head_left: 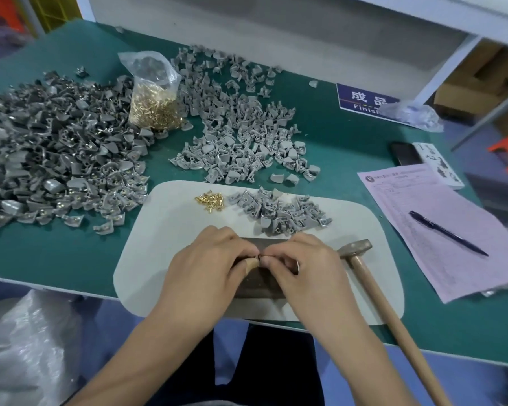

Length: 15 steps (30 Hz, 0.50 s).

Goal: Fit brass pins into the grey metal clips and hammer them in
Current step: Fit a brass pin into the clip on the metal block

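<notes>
step: fitting, I reckon. My left hand [208, 262] and right hand [302, 265] meet fingertip to fingertip over the dark metal block [258, 284] at the 6 o'clock end of the white mat [170, 230].

left hand: fingers curled in, pinching something small at the meeting point. I'd guess it's a clip, but it's mostly hidden behind my thumb.

right hand: also curled into a pinch right against the left. There's a tiny reddish-brass speck between the tips, probably a pin, though it's too small to swear to.

next move: seat the pin straight, set the piece on the block, then free my right hand for the hammer [355, 249], which lies untouched just at 3 o'clock of that hand with its handle running off toward 5.

supplies: loose brass pins [210, 200] at 12 o'clock on the mat, a little heap of grey clips [279, 210] beside them toward 1.

further out: bag of pins [154, 98] at 11, a big clip pile [56, 148] at 9 to 10 with some brass glinting in it, and a lighter pile [241, 127] at 12.

in the way: not much, honestly. The mat clips crowd the block's far edge, so swing tidy. Papers [440, 230] and a pen [447, 232] at 3, well apart on the surface [56, 259].
</notes>
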Motion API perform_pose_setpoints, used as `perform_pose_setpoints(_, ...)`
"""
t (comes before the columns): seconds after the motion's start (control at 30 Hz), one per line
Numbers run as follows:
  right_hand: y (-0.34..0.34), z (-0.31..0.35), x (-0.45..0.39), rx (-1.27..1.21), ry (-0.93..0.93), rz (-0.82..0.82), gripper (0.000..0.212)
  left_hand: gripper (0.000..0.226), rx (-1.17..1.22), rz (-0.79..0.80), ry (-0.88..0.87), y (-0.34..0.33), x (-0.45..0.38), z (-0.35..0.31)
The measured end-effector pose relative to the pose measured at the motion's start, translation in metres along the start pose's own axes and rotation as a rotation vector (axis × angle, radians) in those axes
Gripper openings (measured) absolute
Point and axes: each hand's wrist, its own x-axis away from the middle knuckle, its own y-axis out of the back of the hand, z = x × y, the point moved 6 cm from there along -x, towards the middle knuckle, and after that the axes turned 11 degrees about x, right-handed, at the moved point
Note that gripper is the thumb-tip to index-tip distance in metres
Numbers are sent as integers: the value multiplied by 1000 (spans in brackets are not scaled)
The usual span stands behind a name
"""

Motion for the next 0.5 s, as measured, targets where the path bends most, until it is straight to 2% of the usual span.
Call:
perform_pose_setpoints(0.1, 5, 11, -7, 152, 48, 88, 8, 7, 3, -7, 15, 0, 0, 2)
perform_pose_setpoints(0.2, 1, 27, -15, 406, 95, 211, 11, 10, -8, -5, 24, 1, 1, 4)
perform_pose_setpoints(0.3, -2, 39, -22, 537, 145, 249, 8, 11, 0, -24, 28, 5, 1, 7)
perform_pose_setpoints(0.37, 2, 34, -27, 491, 147, 242, 10, 9, 38, -40, 74, 8, 0, 13)
perform_pose_setpoints(0.5, 4, 6, -23, 212, 34, 234, 8, 11, 61, -50, 107, 9, 1, 18)
